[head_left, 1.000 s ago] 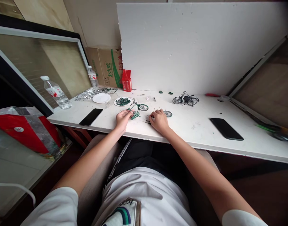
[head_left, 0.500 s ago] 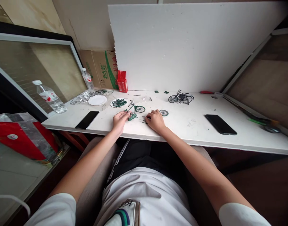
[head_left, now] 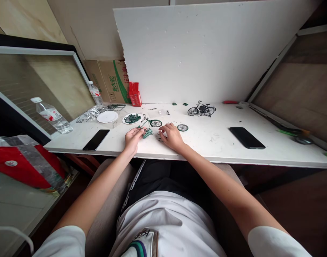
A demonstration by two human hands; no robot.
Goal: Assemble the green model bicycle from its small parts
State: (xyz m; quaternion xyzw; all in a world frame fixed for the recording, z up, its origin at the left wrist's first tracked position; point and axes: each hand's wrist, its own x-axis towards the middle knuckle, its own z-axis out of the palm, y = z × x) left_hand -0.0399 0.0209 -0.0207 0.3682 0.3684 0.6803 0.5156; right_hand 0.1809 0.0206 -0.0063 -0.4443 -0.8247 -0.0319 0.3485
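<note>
My left hand is closed on a small green model bicycle, which has its front wheel and handlebar fitted and pointing away to the right. My right hand hovers just right of the bicycle with curved fingers, a gap showing between thumb and forefinger. Nothing can be made out between them. Below its fingertips lie small dark parts, partly covered by the hand. A loose green-rimmed spoked wheel lies flat on the table beyond the right hand.
A black model bicycle stands at the back. Green parts fill a plate; another white plate is beside it. Phones lie left and right. Water bottles, a red box and a carton stand to the left.
My right hand has come slightly up from the small dark parts and its thumb and forefinger have parted. The left hand keeps its hold on the green bicycle. The whole view has shifted a little.
</note>
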